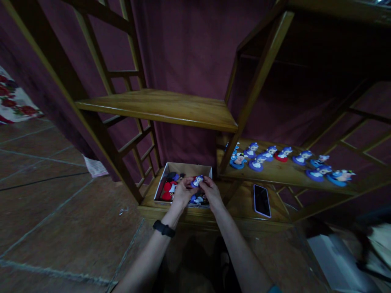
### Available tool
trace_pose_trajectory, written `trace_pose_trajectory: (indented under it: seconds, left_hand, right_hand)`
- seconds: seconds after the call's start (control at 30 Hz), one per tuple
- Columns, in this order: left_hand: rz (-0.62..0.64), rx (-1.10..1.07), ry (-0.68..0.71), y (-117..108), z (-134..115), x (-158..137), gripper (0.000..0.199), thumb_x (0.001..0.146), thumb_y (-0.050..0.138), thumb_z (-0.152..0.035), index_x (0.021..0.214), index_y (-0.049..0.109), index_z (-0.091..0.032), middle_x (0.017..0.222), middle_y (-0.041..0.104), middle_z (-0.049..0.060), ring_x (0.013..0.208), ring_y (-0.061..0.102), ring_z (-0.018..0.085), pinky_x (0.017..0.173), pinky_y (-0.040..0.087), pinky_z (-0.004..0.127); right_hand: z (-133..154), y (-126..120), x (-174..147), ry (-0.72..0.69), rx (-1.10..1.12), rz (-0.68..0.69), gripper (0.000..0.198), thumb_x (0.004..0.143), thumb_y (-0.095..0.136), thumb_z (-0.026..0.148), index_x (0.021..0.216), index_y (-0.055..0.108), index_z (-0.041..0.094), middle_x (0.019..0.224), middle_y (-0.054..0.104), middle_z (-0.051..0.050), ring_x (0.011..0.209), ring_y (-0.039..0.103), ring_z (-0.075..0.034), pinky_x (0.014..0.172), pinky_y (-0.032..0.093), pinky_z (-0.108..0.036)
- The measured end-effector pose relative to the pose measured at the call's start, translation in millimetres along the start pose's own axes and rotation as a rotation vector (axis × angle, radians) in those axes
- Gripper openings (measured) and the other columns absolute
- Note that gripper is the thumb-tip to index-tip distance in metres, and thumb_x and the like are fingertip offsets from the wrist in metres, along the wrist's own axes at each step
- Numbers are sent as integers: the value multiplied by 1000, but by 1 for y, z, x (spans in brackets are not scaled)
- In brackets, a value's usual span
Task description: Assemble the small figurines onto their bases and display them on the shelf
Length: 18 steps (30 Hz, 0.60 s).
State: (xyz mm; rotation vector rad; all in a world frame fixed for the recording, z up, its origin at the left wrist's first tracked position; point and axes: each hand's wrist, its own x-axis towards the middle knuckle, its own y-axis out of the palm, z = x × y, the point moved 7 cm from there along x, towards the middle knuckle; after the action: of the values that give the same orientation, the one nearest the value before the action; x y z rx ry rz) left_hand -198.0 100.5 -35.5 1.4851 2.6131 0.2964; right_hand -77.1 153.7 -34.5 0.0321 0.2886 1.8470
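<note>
Between my two hands is a small purple-and-white figurine (197, 181), held over an open cardboard box (189, 167). My left hand (182, 193) grips it from the left, and my right hand (211, 190) has its fingers closed on the other side. Inside the box lie red, black and blue figurine pieces (169, 189), partly covered by my hands. On the shelf to the right stand several similar figurines: a purple one (257, 162), one on a red base (284, 154) and one on a blue base (238, 161).
A wooden shelf board (159, 106) juts out above the box, and an upright post (256, 81) divides the unit. A phone (262, 200) lies on the lower board at right. A pale box (336, 260) sits on the floor. Purple curtain (189, 49) hangs behind.
</note>
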Motion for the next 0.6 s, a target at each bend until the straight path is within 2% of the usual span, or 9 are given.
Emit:
trace_pose_trajectory:
  seconds: [0.13, 0.37, 0.6]
  left_hand:
    - [40, -2, -28, 4, -4, -4, 34, 46, 76, -16, 76, 60, -15, 72, 65, 1, 66, 58, 12, 68, 45, 26]
    - [39, -29, -68, 3, -6, -6, 35, 46, 78, -20, 77, 63, -14, 70, 66, 1, 65, 58, 12, 65, 44, 25]
    - [28, -136, -234, 0, 1, -12, 42, 48, 79, -23, 87, 64, -15, 70, 63, 1, 64, 58, 11, 61, 45, 25]
  right_hand:
    - [-3, -2, 3, 13, 56, -2, 33, 60, 67, 33, 91, 65, 23, 89, 68, 0, 87, 60, -19, 77, 47, -30]
    - [-5, -2, 5, -1, 43, 32, 35, 60, 68, 36, 93, 65, 23, 88, 67, 0, 85, 60, -18, 74, 48, -30]
    - [-5, -1, 4, -10, 25, 51, 39, 60, 67, 35, 97, 65, 22, 84, 66, -1, 77, 59, -16, 69, 47, -28]
